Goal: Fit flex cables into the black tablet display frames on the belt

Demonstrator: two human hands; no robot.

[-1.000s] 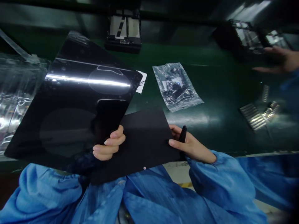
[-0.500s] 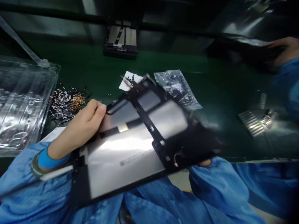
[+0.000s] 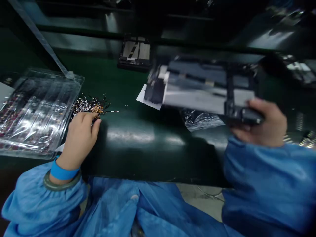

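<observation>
Two hands: right [image 3: 261, 123] grips panel [image 3: 202, 89] (blurred), left [image 3: 81, 131] touches clips [image 3: 89, 105].

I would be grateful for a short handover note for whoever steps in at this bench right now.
Left hand: down on the green bench top, fingertips at the pile of small connector parts; whether it grips one cannot be told.
Right hand: holds the tablet frame by its right edge, inner side up, lifted above the bench and blurred.
Nearby: clear plastic tray left of the pile, plastic bag and white paper slip under the frame, another frame further back.
Done: frame is in hand, inner side up.
Left: no small part is on the frame yet.
</observation>
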